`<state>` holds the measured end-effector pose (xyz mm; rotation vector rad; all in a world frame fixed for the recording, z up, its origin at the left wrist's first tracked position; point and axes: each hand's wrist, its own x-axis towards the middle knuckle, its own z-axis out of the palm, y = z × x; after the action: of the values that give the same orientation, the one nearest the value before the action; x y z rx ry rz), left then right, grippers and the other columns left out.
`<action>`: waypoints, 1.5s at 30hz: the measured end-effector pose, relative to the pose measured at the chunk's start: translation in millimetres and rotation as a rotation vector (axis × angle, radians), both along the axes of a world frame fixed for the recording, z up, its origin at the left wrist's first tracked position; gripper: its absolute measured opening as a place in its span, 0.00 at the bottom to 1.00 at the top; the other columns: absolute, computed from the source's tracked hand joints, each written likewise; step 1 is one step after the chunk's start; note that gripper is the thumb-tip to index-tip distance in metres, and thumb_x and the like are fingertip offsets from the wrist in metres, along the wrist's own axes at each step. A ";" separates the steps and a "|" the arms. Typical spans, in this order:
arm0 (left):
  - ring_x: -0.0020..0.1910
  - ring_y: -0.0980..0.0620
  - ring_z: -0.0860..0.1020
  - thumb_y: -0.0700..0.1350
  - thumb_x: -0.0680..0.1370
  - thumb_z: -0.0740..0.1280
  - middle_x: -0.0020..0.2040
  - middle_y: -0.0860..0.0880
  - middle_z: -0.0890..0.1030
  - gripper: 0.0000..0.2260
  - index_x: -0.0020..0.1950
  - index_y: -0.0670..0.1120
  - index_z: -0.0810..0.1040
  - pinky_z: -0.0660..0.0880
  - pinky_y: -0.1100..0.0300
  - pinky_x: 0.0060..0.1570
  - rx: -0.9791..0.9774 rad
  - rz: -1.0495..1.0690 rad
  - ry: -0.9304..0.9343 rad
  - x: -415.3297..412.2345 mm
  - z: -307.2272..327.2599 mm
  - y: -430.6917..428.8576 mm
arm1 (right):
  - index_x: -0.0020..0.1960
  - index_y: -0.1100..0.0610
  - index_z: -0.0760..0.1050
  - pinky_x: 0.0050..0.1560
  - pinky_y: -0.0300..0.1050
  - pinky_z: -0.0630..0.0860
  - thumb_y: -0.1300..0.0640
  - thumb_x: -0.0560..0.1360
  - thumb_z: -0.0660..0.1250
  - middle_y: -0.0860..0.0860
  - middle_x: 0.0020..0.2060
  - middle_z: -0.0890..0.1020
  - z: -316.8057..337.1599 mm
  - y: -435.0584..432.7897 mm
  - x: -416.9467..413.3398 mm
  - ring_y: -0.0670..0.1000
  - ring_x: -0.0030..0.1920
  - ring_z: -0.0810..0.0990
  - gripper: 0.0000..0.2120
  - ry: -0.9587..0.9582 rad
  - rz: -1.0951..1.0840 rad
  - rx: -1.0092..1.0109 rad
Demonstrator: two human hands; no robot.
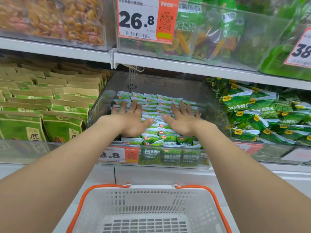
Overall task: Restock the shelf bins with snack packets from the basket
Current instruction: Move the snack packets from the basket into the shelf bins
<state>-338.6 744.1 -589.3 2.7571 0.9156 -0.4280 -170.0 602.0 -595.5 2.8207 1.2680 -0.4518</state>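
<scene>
Stock record, snack aisle.

1. Shelving (185,67): two tiers in view.
2. Clear bins: three on the lower tier. The left one held kraft pouches (69,108), the right one loose green pea bags (249,111). The centre bin (101,105) was the one being worked on. Three more bins on the upper tier, cut off at the top.
3. Basket (151,199): one, white with two orange handles, near and below the centre bin. No packets showed in the visible part.
4. Hands: two. Left hand (130,121) and right hand (184,122) lay palm down and side by side inside the centre bin. The fingers were spread straight, pressing on the stock and gripping nothing.
5. Snack packets (158,132): small, green and white, in overlapping rows filling the centre bin from front to far wall. Too many to count. Four faced out along the front.
6. Price tags: at least four, including 26.8 (144,19) above and 8.8 (117,154) on the centre bin.

Progress, as judged: the transfer looked complete for this bin. What was left seemed to be levelling the packets. Whether other bins needed stock could not be told.
</scene>
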 end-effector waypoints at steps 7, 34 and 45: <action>0.84 0.38 0.53 0.74 0.80 0.50 0.86 0.45 0.50 0.43 0.86 0.46 0.51 0.57 0.39 0.80 0.013 -0.023 -0.032 11.9 10.5 14.6 | 0.85 0.43 0.44 0.81 0.65 0.41 0.30 0.82 0.46 0.50 0.84 0.43 4.8 1.9 5.7 0.56 0.84 0.41 0.35 0.023 0.000 0.054; 0.84 0.47 0.37 0.71 0.80 0.57 0.86 0.50 0.39 0.44 0.86 0.48 0.45 0.43 0.38 0.81 0.123 -0.023 -0.142 24.6 13.4 25.7 | 0.82 0.54 0.58 0.78 0.60 0.58 0.47 0.85 0.53 0.56 0.79 0.64 16.0 23.0 8.2 0.59 0.79 0.60 0.27 -0.071 -0.001 0.231; 0.85 0.46 0.43 0.75 0.79 0.47 0.86 0.51 0.42 0.44 0.86 0.51 0.42 0.42 0.37 0.80 0.074 0.071 0.108 34.9 18.6 22.1 | 0.85 0.44 0.43 0.81 0.64 0.41 0.34 0.84 0.44 0.46 0.84 0.44 9.5 23.0 25.7 0.53 0.84 0.43 0.33 0.069 -0.054 0.091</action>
<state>-303.7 766.1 -570.7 2.7804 1.0714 -0.5465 -144.3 625.0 -585.9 2.9452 1.2584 -0.5105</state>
